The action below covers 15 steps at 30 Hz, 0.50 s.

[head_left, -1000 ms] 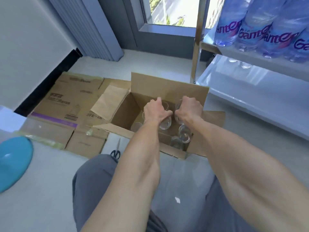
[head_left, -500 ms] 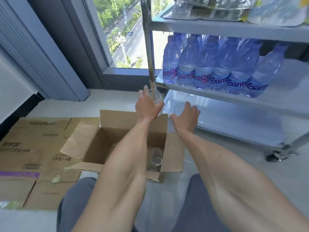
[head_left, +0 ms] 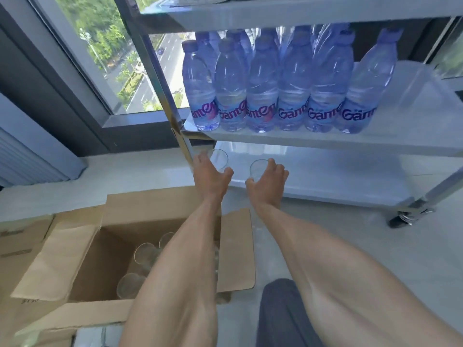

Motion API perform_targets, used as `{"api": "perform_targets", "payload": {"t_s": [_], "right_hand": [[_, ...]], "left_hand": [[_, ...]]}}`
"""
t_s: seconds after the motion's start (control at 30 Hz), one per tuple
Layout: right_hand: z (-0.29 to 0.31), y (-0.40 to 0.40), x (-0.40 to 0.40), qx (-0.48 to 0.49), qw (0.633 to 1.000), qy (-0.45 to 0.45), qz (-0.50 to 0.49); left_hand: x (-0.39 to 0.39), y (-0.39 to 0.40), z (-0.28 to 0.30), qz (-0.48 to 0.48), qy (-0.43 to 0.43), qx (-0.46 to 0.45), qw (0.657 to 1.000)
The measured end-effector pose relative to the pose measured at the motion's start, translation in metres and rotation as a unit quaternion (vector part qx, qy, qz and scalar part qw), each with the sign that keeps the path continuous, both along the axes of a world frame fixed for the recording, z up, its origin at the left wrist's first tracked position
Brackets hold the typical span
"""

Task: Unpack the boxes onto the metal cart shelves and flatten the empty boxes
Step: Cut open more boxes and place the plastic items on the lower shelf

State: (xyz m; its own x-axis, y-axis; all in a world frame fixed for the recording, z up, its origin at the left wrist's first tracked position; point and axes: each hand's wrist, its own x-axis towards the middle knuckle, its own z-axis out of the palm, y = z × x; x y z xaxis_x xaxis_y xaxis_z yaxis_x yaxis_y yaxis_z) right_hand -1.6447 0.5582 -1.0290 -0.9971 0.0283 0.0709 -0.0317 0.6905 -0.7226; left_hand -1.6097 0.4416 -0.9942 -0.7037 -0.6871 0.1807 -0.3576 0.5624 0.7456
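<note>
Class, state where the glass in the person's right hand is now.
In the head view, the glass, gripped by the right hand, is at the bottom cart shelf.

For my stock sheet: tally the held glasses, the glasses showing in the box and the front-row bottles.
Held glasses: 2, left glass in left hand, right glass in right hand
Box glasses in the box: at least 3, forearm hides some
Front-row bottles: 6
Total: at least 11

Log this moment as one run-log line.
left hand: holds glass | right hand: holds second glass | both at bottom cart shelf | box: glasses remain
</note>
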Motion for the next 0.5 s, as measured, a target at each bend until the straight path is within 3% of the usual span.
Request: {"api": "perform_targets", "payload": {"t_s": [0.5], "right_hand": [[-0.039, -0.042, -0.081, 0.012, 0.998, 0.062, 0.024]], "left_hand": [[-0.061, -0.026, -0.039, -0.003, -0.032, -0.122, 0.992]]}}
